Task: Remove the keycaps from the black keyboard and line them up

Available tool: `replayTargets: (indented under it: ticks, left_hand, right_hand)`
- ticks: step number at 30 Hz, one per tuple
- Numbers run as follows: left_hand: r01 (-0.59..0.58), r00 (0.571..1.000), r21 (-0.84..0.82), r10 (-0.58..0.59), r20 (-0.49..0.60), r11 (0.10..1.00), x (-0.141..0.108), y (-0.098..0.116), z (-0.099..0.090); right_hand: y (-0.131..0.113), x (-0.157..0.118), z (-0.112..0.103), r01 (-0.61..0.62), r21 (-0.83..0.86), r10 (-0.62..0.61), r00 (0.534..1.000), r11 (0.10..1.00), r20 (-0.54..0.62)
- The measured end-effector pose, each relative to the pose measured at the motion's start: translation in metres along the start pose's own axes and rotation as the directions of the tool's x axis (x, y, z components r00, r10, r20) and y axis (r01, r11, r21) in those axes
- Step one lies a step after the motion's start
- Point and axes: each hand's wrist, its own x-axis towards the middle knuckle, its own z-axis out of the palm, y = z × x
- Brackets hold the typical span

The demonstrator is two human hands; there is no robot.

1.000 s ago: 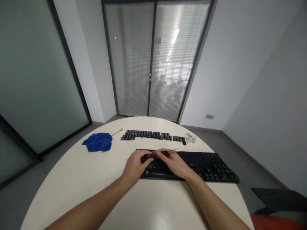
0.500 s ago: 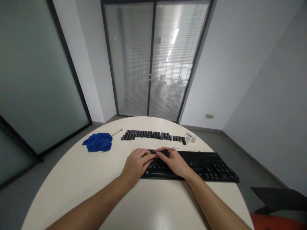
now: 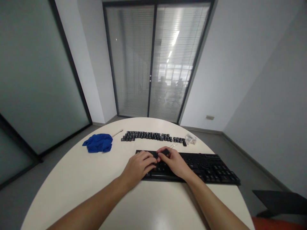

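Note:
In the head view, a black keyboard lies across the table under both hands. My right hand is closed round the black handle of a wire keycap puller; its thin wire ends point away, past the keyboard's far edge. Beside it, my left hand rests over the keyboard's left end, fingers bent and drawn together near my right fingertips. Whatever sits between those left fingers is too small to make out. Beyond the keyboard, loose black keycaps stand in rows.
A crumpled blue cloth lies at the left, with a thin pale stick behind it. Past the keycaps' right end is a small clear plastic item. The round white table has a chair at its right.
My left fingers have drawn back slightly from my right fingers, uncovering more of the keyboard's top left corner. The puller's wire ends have shifted slightly left and up.

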Motion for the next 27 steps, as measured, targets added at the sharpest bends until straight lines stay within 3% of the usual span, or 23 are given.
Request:
replayTargets:
  ticks: [3, 6, 9, 14, 17, 22, 25, 27]
  left_hand:
    - [0.017, 1.0, -0.053, -0.018, -0.018, 0.998, 0.0, 0.001, 0.001]
    - [0.146, 0.983, -0.136, -0.159, -0.093, 0.98, 0.0, -0.002, 0.003]
    - [0.309, 0.923, -0.218, -0.347, -0.165, 0.926, 0.0, -0.014, 0.004]
    - [0.499, 0.801, -0.27, -0.557, -0.219, 0.824, 0.0, -0.046, 0.002]
    - [0.58, 0.752, -0.235, -0.624, -0.214, 0.78, -0.003, -0.059, -0.001]
    - [0.669, 0.709, -0.132, -0.681, -0.183, 0.732, -0.004, -0.072, -0.007]
    - [0.692, 0.71, -0.014, -0.684, -0.165, 0.722, -0.002, -0.078, -0.012]
    - [0.67, 0.741, 0.127, -0.652, -0.158, 0.731, 0.001, -0.082, -0.017]
  right_hand:
    - [0.001, 0.001, -0.001, 0.014, 0.022, -0.014, 1.0, 1.0, 0.007]
    - [0.003, 0.002, -0.003, 0.016, 0.033, -0.015, 1.0, 0.999, -0.018]
    - [0.005, 0.004, -0.006, -0.025, 0.053, 0.028, 0.998, 0.998, -0.062]
    - [0.01, 0.004, -0.011, -0.056, 0.005, 0.056, 0.988, 0.998, -0.143]
    - [0.012, 0.003, -0.016, -0.048, -0.158, 0.019, 0.983, 0.986, -0.181]
    - [0.012, 0.003, -0.022, -0.054, -0.348, -0.021, 0.978, 0.936, -0.208]
    - [0.011, 0.003, -0.023, -0.046, -0.358, -0.031, 0.978, 0.933, -0.206]
    - [0.011, 0.002, -0.022, -0.041, -0.361, -0.035, 0.979, 0.932, -0.203]
